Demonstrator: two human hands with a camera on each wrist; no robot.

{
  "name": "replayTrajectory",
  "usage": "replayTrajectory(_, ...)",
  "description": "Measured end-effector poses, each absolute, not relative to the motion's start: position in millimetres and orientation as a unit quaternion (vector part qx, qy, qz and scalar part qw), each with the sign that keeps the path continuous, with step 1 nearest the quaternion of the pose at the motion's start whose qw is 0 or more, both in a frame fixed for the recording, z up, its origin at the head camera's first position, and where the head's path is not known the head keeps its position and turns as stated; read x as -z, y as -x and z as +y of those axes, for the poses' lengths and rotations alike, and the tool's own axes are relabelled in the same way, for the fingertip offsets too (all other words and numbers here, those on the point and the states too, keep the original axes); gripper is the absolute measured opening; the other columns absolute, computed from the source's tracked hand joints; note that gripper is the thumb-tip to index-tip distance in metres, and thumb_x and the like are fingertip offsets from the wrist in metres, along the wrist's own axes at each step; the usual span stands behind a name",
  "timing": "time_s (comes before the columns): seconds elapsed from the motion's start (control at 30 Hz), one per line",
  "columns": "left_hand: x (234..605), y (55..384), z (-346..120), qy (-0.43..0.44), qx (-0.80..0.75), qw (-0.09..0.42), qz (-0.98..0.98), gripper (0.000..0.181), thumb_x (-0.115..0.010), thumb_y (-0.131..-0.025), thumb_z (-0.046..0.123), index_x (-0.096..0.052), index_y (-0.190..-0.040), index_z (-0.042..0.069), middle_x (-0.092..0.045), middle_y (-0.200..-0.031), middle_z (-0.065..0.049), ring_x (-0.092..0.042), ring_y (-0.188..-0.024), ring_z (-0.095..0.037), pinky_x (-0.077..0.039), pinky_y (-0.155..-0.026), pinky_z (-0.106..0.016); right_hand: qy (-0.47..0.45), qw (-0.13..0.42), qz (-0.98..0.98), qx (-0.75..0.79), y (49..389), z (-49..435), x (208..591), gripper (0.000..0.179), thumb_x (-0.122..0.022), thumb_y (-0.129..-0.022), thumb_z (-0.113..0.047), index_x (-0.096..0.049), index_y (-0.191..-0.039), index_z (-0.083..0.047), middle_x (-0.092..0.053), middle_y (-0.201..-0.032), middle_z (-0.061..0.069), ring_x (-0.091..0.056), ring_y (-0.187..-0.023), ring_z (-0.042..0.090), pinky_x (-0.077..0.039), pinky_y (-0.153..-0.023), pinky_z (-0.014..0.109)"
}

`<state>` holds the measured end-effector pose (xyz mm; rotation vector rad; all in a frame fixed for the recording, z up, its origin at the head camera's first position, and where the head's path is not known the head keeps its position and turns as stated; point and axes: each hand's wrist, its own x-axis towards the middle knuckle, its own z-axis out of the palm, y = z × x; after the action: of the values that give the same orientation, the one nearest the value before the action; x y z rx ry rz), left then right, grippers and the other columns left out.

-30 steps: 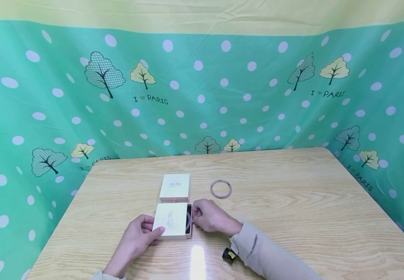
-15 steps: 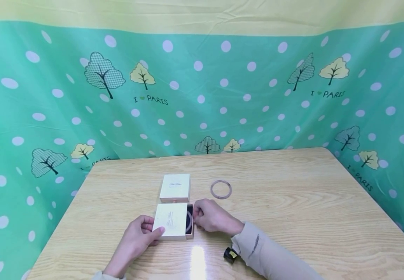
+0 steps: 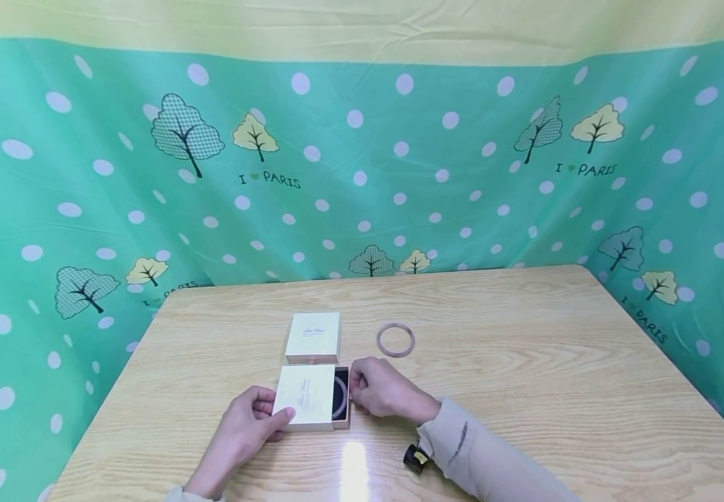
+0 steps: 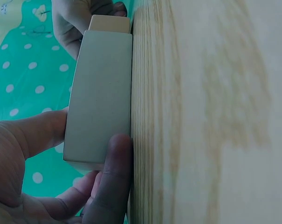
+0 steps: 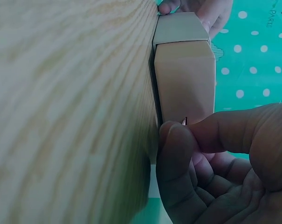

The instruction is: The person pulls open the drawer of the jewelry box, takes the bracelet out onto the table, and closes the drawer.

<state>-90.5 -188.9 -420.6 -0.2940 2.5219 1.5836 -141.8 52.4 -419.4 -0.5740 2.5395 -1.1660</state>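
Observation:
A white sleeve point(image 3: 305, 394) of a sliding gift box lies near the front of the table, gripped at its left end by my left hand point(image 3: 242, 427), thumb on top. From its right end sticks out the pinkish drawer point(image 5: 187, 79), dark inside, with part of a pale bangle point(image 3: 344, 399) showing; the rest is hidden under the sleeve. At the drawer's outer end, my right hand point(image 3: 383, 388) pinches a small pull tab point(image 5: 185, 121) between thumb and forefinger. The left wrist view shows fingers at two sides of the sleeve.
Right behind stands a second white box point(image 3: 313, 336) with printed lettering, its drawer pushed in. A loose translucent bangle point(image 3: 396, 354) lies on the wooden table point(image 3: 512, 335) to the right of it. A green dotted curtain point(image 3: 362, 160) hangs around the table's far side.
My right hand has moved slightly rightward, and the drawer has slid farther out of the sleeve, showing more of the bangle. My left hand and the sleeve have stayed in place.

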Motion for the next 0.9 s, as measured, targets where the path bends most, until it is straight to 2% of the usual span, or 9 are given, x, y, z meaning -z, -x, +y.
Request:
replayTrajectory(0.37,421.6,91.5,-189.0,0.099,-0.514,0.076,0.849,0.046,-0.08,-0.075,0.009,-0.053,-0.107,-0.01,-0.053,-0.089,-0.015,-0.056,-0.076,-0.02,-0.057,-0.06,-0.028,0.194,0.137,0.886,0.397,141.5,58.0,419.9,0.02,-0.057,-0.078,0.005,-0.056,-0.072,-0.014,-0.056,-0.056,-0.004,-0.05,-0.047,0.007,-0.042,-0.043,0.021)
replayTrajectory(0.9,420.9,91.6,-188.5,0.107,-0.514,0.083,0.847,0.043,-0.078,-0.077,0.009,-0.053,-0.108,-0.009,-0.053,-0.091,-0.015,-0.057,-0.075,-0.02,-0.057,-0.061,-0.027,0.193,0.138,0.884,0.404,140.3,65.0,420.6,0.019,-0.058,-0.08,0.003,-0.056,-0.073,-0.014,-0.055,-0.056,-0.004,-0.051,-0.047,0.007,-0.042,-0.042,0.021)
